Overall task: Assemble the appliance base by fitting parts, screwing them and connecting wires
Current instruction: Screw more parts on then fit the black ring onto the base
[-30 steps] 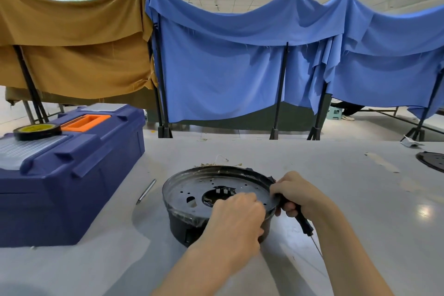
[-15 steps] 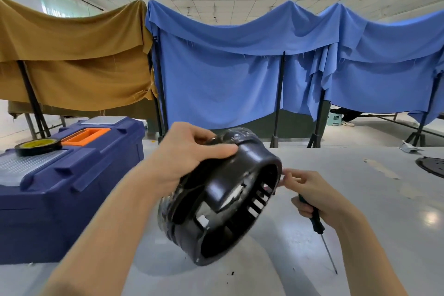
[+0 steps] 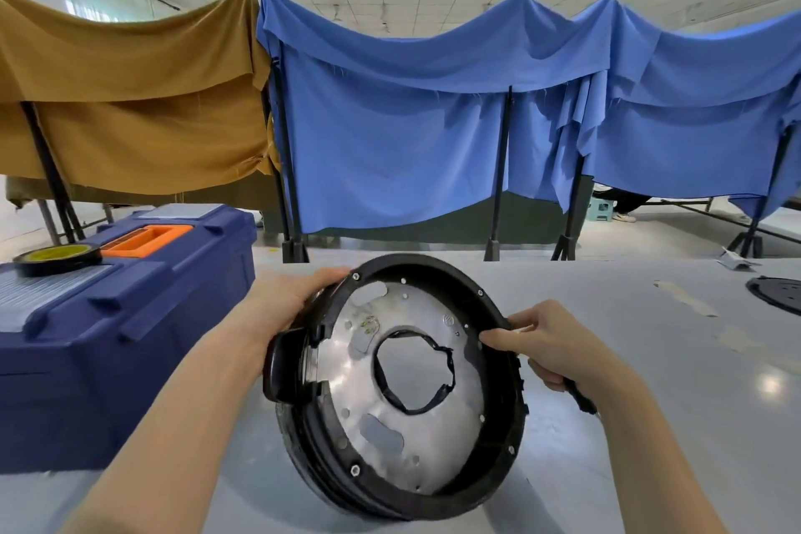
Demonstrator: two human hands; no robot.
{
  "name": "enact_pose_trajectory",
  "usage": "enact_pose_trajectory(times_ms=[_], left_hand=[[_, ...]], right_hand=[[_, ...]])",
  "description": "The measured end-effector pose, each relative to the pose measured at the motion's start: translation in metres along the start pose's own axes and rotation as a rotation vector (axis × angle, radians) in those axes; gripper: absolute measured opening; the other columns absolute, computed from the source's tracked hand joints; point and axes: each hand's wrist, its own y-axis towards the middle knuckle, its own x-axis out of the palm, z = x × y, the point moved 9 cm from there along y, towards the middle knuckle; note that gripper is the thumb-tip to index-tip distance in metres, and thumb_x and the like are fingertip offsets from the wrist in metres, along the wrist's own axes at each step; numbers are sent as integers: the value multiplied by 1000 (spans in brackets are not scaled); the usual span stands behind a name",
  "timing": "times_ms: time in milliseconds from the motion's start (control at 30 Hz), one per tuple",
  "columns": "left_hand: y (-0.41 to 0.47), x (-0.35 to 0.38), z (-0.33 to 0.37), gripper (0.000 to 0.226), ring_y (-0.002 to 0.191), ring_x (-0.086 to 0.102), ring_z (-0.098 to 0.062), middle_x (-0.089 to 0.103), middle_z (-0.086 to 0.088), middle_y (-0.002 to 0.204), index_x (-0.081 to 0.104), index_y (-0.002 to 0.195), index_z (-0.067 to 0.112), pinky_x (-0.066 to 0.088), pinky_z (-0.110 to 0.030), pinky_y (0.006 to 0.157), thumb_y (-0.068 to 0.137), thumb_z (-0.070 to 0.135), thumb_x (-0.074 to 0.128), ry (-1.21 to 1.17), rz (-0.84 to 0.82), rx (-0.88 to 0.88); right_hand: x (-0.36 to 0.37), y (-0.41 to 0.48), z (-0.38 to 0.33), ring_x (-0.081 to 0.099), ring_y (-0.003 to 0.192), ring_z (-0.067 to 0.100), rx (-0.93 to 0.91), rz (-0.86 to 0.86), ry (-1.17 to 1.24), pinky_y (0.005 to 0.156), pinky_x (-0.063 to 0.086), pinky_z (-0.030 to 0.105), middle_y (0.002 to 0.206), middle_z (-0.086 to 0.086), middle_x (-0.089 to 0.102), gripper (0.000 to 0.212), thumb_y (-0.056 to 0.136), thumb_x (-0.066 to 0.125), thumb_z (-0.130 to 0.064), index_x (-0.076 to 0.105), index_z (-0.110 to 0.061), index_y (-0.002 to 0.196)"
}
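Both hands tilt the base (image 3: 403, 386) up between them, plate facing the person, probably to check it. Left hand (image 3: 286, 308) grips the rim; right hand (image 3: 550, 343) pinches the opposite rim, screwdriver (image 3: 578, 397) tucked in the palm

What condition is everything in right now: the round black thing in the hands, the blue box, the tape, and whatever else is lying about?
Appliance base: tilted on edge, metal plate facing the camera, centre hole open.
Left hand: gripping the base's upper left rim.
Right hand: pinching the right rim, with a screwdriver tucked in the palm.
Toolbox: lid closed.
Tape roll: lying flat on the toolbox.
Black disc: flat on the table, far right.
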Motion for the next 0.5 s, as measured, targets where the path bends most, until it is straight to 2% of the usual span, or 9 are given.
enact_pose_trajectory(times_ms=[33,67,100,167,233,300,367,433,500], left_hand=[[3,-4,-7,35,38,57,-10,64,0,47,76,53,19,46,-16,40,81,38,73,46,19,-13],[8,-6,-15,40,46,60,-11,65,1,48,78,61,19,50,-19,46,87,45,65,70,17,-43],[12,-8,-25,47,62,66,-16,70,-2,57,79,74,20,57,-26,62,92,54,52,74,1,-84],[17,-9,-44,64,95,67,-32,76,-15,86,76,88,21,53,-44,92,90,70,33,40,-46,-176],[19,-7,-55,79,106,65,-38,72,-21,102,75,93,18,49,-50,98,74,85,38,47,-98,-199],[15,3,-64,87,100,68,-32,74,-15,101,77,95,19,51,-46,96,47,90,62,147,-204,-197],[11,12,-71,77,87,72,-25,76,-9,94,78,91,21,54,-41,90,35,73,85,297,-307,-168],[11,13,-77,48,84,72,-26,76,-9,90,79,89,21,54,-41,88,51,49,91,390,-309,-135],[16,10,-83,16,79,71,-28,76,-11,84,79,84,17,56,-41,83,70,24,82,425,-242,-110]], right_hand=[[2,0,3,24,37,21,26,-16,-40,42,23,26,48,10,36,31,72,73,-42,77,-13,78],[4,1,7,23,37,21,54,-30,-74,42,22,26,47,8,32,34,74,73,-39,74,-5,78],[5,2,11,23,37,21,82,-42,-98,42,22,26,47,7,29,42,75,72,-37,70,4,81],[9,3,18,22,38,21,131,-65,-130,42,21,26,49,6,27,52,76,72,-35,59,15,83],[17,2,23,22,38,20,179,-105,-146,42,19,25,51,6,28,48,76,73,-33,56,13,72],[24,2,27,21,39,19,213,-135,-161,42,18,24,54,7,31,34,76,74,-31,55,-5,67],[28,2,31,21,40,19,247,-157,-185,42,19,23,52,7,31,36,75,75,-32,49,-9,67],[29,3,36,21,40,19,284,-168,-212,42,19,23,45,4,29,48,73,77,-34,38,-10,59],[30,2,42,21,38,19,319,-174,-240,42,18,23,41,2,28,58,70,79,-38,29,-15,53]])
